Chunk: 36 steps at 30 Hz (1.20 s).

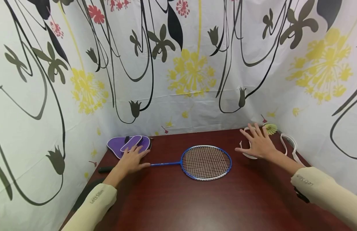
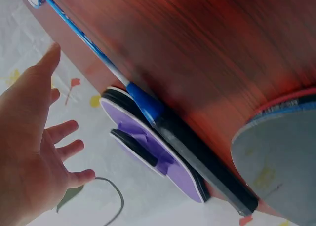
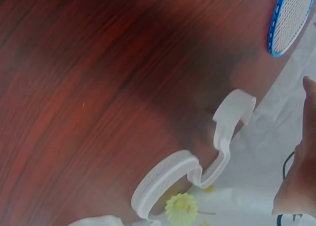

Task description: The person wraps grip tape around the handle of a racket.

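A blue and white badminton racket (image 1: pixel 205 162) lies across the dark wooden table, its black handle (image 2: pixel 205 159) pointing left. My left hand (image 1: pixel 131 161) is held over the shaft, fingers spread, in front of a purple paddle case (image 1: pixel 118 144); nothing is in its grasp. On the other side my right hand (image 1: pixel 260 144) hovers, fingers spread and holding nothing, over a white strap (image 3: pixel 168 179). Part of that strap is hidden behind the hand in the head view. A yellow shuttlecock (image 1: pixel 270 129) sits just beyond the right fingertips.
A table tennis paddle (image 2: pixel 281 147) with a red and blue edge lies by the table's left side, partly under my left forearm in the head view. White floral cloth (image 1: pixel 178 106) hangs along the back and both sides of the table (image 1: pixel 178 205).
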{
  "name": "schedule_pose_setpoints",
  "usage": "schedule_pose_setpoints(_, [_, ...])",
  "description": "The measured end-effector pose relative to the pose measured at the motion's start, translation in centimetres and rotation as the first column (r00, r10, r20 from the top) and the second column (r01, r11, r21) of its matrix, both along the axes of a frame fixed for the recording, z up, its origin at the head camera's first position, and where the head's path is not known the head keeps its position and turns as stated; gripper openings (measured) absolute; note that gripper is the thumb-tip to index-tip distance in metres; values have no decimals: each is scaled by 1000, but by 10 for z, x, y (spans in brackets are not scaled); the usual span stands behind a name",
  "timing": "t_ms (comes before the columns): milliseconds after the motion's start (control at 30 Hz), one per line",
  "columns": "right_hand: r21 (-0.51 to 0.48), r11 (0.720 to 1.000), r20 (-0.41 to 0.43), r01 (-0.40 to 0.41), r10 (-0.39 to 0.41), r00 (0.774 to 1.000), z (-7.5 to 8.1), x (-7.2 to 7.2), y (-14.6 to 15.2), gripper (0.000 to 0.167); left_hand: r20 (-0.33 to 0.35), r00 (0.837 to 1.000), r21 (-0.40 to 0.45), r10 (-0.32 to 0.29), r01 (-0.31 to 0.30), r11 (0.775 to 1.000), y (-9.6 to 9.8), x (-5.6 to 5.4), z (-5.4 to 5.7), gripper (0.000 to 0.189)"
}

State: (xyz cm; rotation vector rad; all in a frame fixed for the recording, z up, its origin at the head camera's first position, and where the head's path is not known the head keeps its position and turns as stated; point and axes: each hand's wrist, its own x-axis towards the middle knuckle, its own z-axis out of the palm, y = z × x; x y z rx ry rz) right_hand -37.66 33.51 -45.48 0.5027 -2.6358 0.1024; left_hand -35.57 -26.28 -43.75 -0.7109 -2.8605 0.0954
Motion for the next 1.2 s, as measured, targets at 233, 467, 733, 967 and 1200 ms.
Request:
schedule_pose_setpoints(233, [23, 999, -18, -46, 47, 999, -10, 10, -20, 97, 75, 995, 70, -73, 68, 995, 12, 5, -5, 54])
schedule_pose_setpoints(467, [-24, 995, -4, -101, 101, 995, -22, 25, -40, 91, 121, 982, 207, -148, 121, 971, 22, 8, -21, 37])
schedule_pose_setpoints(733, [-23, 986, 31, -167, 167, 985, -31, 42, -63, 83, 122, 981, 317, -148, 103, 943, 31, 1, -46, 25])
schedule_pose_setpoints(967, [-53, 974, 87, -221, 225, 970, -39, 49, -77, 80, 120, 979, 409, -162, 100, 907, 36, -6, -54, 19])
schedule_pose_setpoints(1200, [-111, 966, 137, -233, 247, 959, -50, 49, -81, 76, 123, 978, 506, -169, 85, 858, 40, -10, -57, 14])
